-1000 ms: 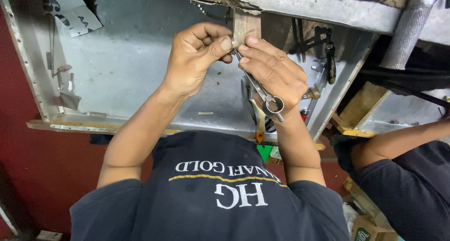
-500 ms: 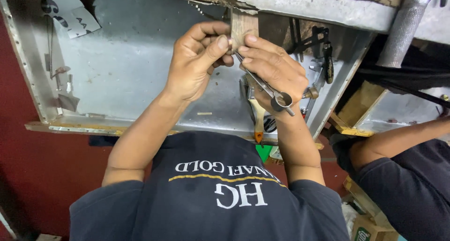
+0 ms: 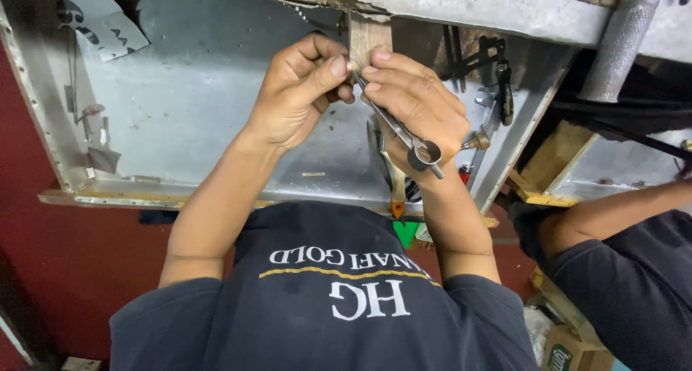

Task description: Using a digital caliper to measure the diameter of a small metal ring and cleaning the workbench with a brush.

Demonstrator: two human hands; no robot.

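My left hand pinches a tiny metal piece between thumb and forefinger, right against a wooden peg that juts out from the bench edge. My right hand grips a slim metal tool with a ring-shaped end, its tip meeting the small piece at the peg. Both hands touch each other at the fingertips. The piece itself is mostly hidden by my fingers.
A grey metal tray lies under the hands, with small scraps at its left side and a wooden-handled brush near the front. Dark hand tools hang at the right. Another person's arm reaches in at the right.
The ring end of the tool has swung slightly in my right hand. Both hands stay at the wooden peg with only small shifts.
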